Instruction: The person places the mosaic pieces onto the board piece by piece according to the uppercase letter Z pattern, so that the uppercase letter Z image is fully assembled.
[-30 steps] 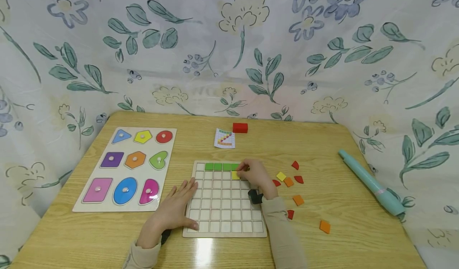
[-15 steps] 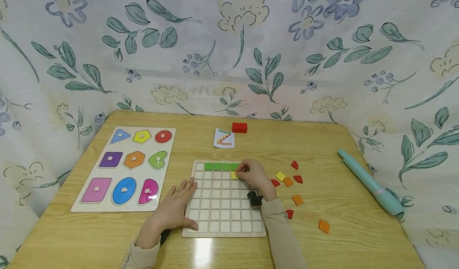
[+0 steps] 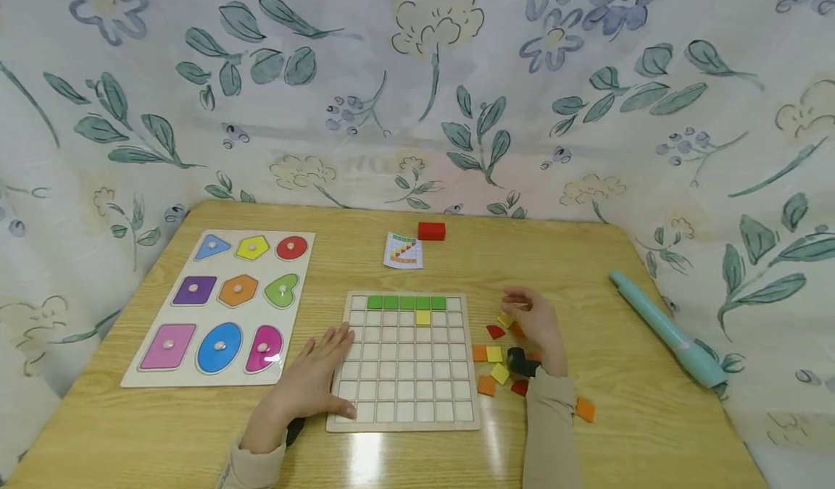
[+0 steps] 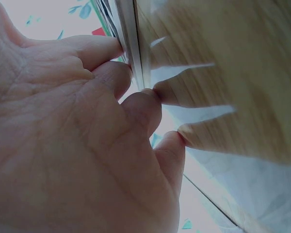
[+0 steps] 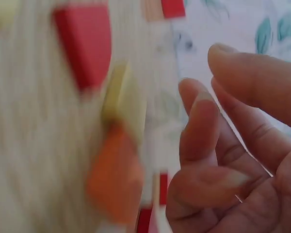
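Observation:
A wooden grid board (image 3: 404, 427) lies on the table with several green squares (image 3: 406, 303) in its top row and one yellow square (image 3: 422, 317) just below them. My left hand (image 3: 309, 380) rests spread along the board's left edge, thumb near its lower corner; its fingertips (image 4: 169, 141) meet the table in the left wrist view. To the right of the board, my right hand (image 3: 538, 322) hovers over loose pieces, fingers bent with nothing between them. A red quarter circle (image 5: 89, 43), a yellow square (image 5: 128, 102) and an orange square (image 5: 116, 174) lie beside it.
A shape puzzle board with knobs (image 3: 176, 311) lies at the left. Behind the grid are a small pattern card (image 3: 403, 251) and a red block (image 3: 431, 231). At far right lies a teal tube-shaped object (image 3: 665, 326). More orange squares (image 3: 486, 385) lie right of the grid.
My right hand has let go of the yellow square on the grid and moved right, over the loose pieces. My left hand stays at the board's edge. The head view has shifted slightly.

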Demonstrator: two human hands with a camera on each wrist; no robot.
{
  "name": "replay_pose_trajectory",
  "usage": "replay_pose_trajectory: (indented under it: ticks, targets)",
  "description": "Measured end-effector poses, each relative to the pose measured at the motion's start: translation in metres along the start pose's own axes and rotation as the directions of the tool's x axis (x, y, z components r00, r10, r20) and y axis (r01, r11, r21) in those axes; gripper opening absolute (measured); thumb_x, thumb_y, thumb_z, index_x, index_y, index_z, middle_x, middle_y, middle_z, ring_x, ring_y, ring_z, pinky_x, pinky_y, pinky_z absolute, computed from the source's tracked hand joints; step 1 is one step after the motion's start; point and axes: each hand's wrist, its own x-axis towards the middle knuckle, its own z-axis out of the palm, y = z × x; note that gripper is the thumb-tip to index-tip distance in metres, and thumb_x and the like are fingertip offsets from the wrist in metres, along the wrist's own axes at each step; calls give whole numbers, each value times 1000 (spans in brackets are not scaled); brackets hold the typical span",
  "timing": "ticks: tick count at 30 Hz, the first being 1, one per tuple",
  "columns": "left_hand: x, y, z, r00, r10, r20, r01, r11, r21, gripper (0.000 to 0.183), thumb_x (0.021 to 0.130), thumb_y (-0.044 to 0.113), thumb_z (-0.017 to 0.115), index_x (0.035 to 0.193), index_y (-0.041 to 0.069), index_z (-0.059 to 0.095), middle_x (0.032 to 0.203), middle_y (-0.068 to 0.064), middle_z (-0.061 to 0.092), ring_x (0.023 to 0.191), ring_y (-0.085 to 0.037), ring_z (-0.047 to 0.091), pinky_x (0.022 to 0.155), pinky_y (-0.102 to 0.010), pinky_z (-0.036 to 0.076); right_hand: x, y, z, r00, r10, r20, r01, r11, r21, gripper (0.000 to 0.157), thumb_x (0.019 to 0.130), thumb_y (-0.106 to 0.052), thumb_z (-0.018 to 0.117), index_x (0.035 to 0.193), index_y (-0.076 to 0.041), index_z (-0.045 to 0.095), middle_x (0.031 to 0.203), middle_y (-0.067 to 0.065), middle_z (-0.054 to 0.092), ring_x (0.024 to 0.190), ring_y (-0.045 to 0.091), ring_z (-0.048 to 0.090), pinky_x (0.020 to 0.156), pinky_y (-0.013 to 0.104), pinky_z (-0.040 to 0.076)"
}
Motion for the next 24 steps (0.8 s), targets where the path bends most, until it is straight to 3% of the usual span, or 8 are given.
replay_pose_trajectory:
  ticks: [6,12,16,24]
  targets:
    - [0,1,-1,1000,0,-1,0,1000,-4,125,55,51,87,152,2,26,162,-15,19,149,-39,15,119,-62,12,-8,16,-10,994,108,-29,-107,994,26,36,95,-11,60,128,1,58,118,22,63,95,21,63,70,14,50]
    - [-2,2,-3,1000,-6,2,6,1000,-17,125,54,50,88,152,1,27,161,-15,20,149,-40,15,119,-63,11,-10,22,-8,997,78,1,-77,994,-83,41,87,-11,70,126,0,60,120,20,63,98,23,60,80,22,48]
    - [-3,3,-4,1000,-2,11,2,1000,-26,125,55,51,87,152,1,27,161,-16,20,149,-41,15,119,-63,11,-11,20,-5,996,83,24,-78,983,-169,36,87,-13,71,119,0,64,120,20,62,100,28,58,82,30,47]
    - [-4,5,-7,1000,-8,5,8,1000,-23,124,55,51,87,151,0,27,161,-16,20,148,-41,16,119,-63,12,-6,19,-2,1000,22,3,-21,983,-181,23,87,-7,69,109,-2,67,107,18,67,87,22,59,73,24,46]
